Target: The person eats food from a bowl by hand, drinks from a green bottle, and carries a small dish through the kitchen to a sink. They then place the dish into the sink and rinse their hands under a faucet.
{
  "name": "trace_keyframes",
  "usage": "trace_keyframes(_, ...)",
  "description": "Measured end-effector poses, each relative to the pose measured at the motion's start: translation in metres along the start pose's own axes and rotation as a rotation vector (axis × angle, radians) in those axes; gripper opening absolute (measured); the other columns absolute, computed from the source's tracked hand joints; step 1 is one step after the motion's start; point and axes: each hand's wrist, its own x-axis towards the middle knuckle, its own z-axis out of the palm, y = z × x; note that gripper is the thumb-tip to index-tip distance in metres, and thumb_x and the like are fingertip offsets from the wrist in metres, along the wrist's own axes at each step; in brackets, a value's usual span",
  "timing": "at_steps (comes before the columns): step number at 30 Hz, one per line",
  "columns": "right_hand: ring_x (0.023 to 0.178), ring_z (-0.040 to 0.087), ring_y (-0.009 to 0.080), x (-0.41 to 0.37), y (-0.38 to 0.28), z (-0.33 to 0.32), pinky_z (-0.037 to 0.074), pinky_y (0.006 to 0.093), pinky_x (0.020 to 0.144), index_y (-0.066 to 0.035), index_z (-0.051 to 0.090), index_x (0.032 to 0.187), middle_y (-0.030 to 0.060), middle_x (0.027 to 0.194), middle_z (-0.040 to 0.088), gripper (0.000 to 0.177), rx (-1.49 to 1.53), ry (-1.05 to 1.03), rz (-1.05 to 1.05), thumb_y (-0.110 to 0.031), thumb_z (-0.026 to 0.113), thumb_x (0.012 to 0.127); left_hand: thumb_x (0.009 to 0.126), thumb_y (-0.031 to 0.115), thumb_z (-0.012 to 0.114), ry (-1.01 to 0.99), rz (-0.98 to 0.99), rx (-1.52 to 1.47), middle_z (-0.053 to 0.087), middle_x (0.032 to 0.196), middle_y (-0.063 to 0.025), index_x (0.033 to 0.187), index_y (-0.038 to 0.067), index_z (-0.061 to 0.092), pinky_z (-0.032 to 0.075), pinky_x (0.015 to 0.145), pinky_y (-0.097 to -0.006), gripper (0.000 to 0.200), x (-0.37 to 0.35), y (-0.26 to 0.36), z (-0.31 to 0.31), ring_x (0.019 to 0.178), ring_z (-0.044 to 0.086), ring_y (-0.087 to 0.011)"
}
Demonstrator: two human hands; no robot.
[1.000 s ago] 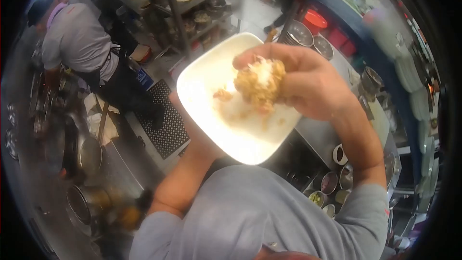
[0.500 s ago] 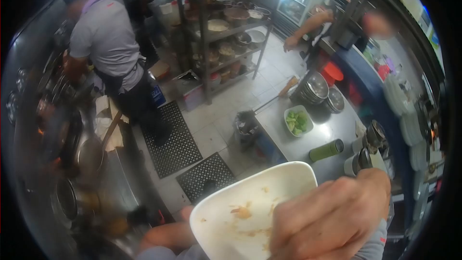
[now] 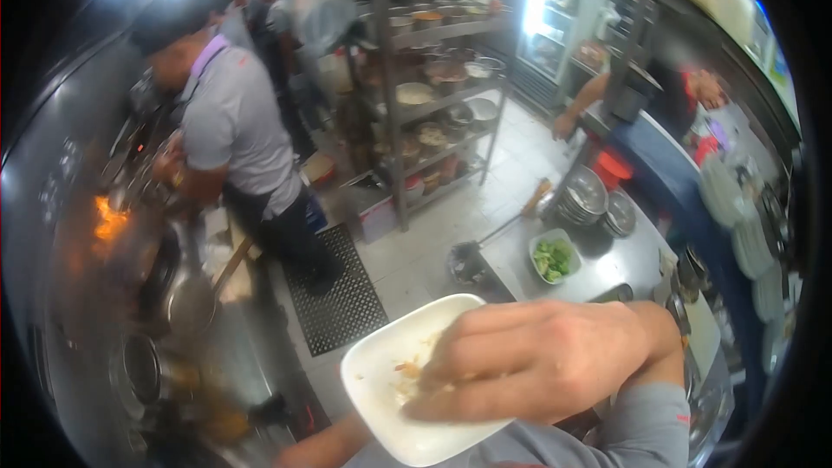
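Observation:
A white dish point(image 3: 373, 381) with rounded corners is tilted at the bottom centre, with brownish food bits inside. My left hand point(image 3: 334, 444) comes from the lower left and holds the dish from below; its fingers are hidden behind it. Over the dish's right side lies my right hand point(image 3: 537, 355), back upward, fingers together and bent down into the dish. Its fingertips are blurred among the bits, and what they hold cannot be made out.
A co-worker point(image 3: 238, 121) stands at the stove on the left, near a flame point(image 3: 110, 218). Pans line the stove. On the right, a steel table point(image 3: 511, 264) bears a bowl of greens point(image 3: 555, 258) and stacked metal bowls point(image 3: 582, 197). Behind stands a rack point(image 3: 394, 147). Another person point(image 3: 685, 95) is beyond the counter.
My right hand has moved left, further over the dish. The dish looks more tilted. The view has turned left; flame now shows at the stove, and the co-worker there has raised their forearms.

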Motion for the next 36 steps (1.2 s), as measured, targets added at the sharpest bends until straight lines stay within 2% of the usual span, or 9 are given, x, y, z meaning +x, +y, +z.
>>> trace_keyframes(8, 0.086, 0.066, 0.0315, -0.005, -0.019, -0.014, 0.056, 0.0322, 0.076, 0.009, 0.069, 0.108, 0.0237, 0.100, 0.065, 0.023, -0.033, 0.192, -0.168, -0.005, 0.053, 0.097, 0.094, 0.044, 0.052, 0.015, 0.059, 0.023, 0.051, 0.140, -0.0166, 0.145, 0.004, 0.041, 0.043, 0.109, -0.0457, 0.066, 0.009, -0.001, 0.006, 0.127, 0.052, -0.0309)
trace_keyframes(12, 0.103, 0.064, 0.0314, -0.026, 0.034, 0.020, 0.054, 0.0370, 0.087, 0.005, 0.064, 0.120, 0.0201, 0.110, 0.064, 0.036, -0.255, -0.291, 0.007, -0.005, 0.061, 0.086, 0.093, 0.043, 0.054, -0.057, 0.157, 0.046, 0.052, 0.139, -0.0169, 0.145, 0.004, 0.042, 0.044, 0.108, -0.0461, 0.066, 0.033, 0.016, 0.016, 0.126, 0.053, -0.0312)
trace_keyframes(20, 0.119, 0.056, 0.0370, -0.062, 0.114, 0.080, 0.046, 0.0431, 0.102, 0.001, 0.059, 0.127, 0.0201, 0.121, 0.060, 0.045, -0.092, -0.459, 0.391, -0.005, 0.058, 0.083, 0.092, 0.039, 0.059, -0.175, 0.259, 0.027, 0.055, 0.137, -0.0175, 0.144, 0.004, 0.044, 0.047, 0.106, -0.0468, 0.065, 0.071, 0.039, 0.045, 0.124, 0.056, -0.0318)
trace_keyframes(24, 0.118, 0.057, 0.0361, -0.071, 0.133, 0.088, 0.047, 0.0433, 0.101, -0.005, 0.059, 0.129, 0.0203, 0.122, 0.060, 0.046, -0.416, -0.134, 0.478, -0.007, 0.061, 0.083, 0.091, 0.038, 0.061, -0.182, 0.241, -0.013, 0.056, 0.135, -0.0178, 0.143, 0.004, 0.045, 0.048, 0.105, -0.0472, 0.064, 0.071, 0.036, 0.046, 0.122, 0.057, -0.0321)
trace_keyframes(27, 0.111, 0.060, 0.0351, -0.075, 0.128, 0.096, 0.048, 0.0407, 0.098, -0.005, 0.062, 0.127, 0.0191, 0.120, 0.060, 0.044, -0.036, -0.509, 0.578, -0.008, 0.062, 0.083, 0.094, 0.035, 0.056, -0.189, 0.276, 0.044, 0.057, 0.135, -0.0187, 0.142, 0.003, 0.047, 0.049, 0.104, -0.0490, 0.058, 0.068, 0.035, 0.050, 0.122, 0.058, -0.0330)
trace_keyframes(30, 0.112, 0.061, 0.0352, -0.090, 0.130, 0.091, 0.048, 0.0407, 0.099, -0.006, 0.063, 0.126, 0.0199, 0.120, 0.061, 0.040, -0.312, -0.021, 0.586, -0.009, 0.062, 0.086, 0.100, 0.035, 0.044, -0.119, 0.272, 0.063, 0.056, 0.137, -0.0207, 0.142, 0.004, 0.048, 0.048, 0.103, -0.0536, 0.053, 0.063, 0.024, 0.045, 0.122, 0.058, -0.0354)
trace_keyframes(31, 0.118, 0.058, 0.0357, -0.088, 0.157, 0.108, 0.046, 0.0417, 0.102, -0.005, 0.060, 0.131, 0.0211, 0.129, 0.059, 0.044, -0.092, -0.196, 0.939, -0.009, 0.061, 0.087, 0.099, 0.039, 0.044, -0.060, 0.225, -0.030, 0.055, 0.138, -0.0210, 0.142, 0.004, 0.048, 0.048, 0.104, -0.0549, 0.056, 0.068, 0.017, 0.029, 0.123, 0.057, -0.0361)
trace_keyframes(34, 0.120, 0.057, 0.0371, -0.086, 0.123, 0.102, 0.045, 0.0425, 0.104, -0.005, 0.056, 0.136, 0.0226, 0.134, 0.055, 0.047, 0.005, -0.486, 0.661, -0.011, 0.060, 0.089, 0.098, 0.055, 0.040, -0.040, 0.220, 0.158, 0.050, 0.145, -0.0171, 0.147, 0.006, 0.040, 0.042, 0.109, -0.0524, 0.069, 0.092, 0.008, -0.012, 0.129, 0.052, -0.0363)
trace_keyframes(36, 0.114, 0.058, 0.0425, -0.123, 0.157, 0.115, 0.046, 0.0444, 0.102, -0.006, 0.057, 0.133, 0.0247, 0.130, 0.056, 0.043, -0.299, -0.223, 0.502, -0.015, 0.060, 0.092, 0.094, 0.066, 0.040, -0.072, 0.176, 0.310, 0.048, 0.148, -0.0129, 0.147, 0.008, 0.040, 0.039, 0.112, -0.0458, 0.079, 0.091, 0.013, -0.014, 0.132, 0.049, -0.0315)
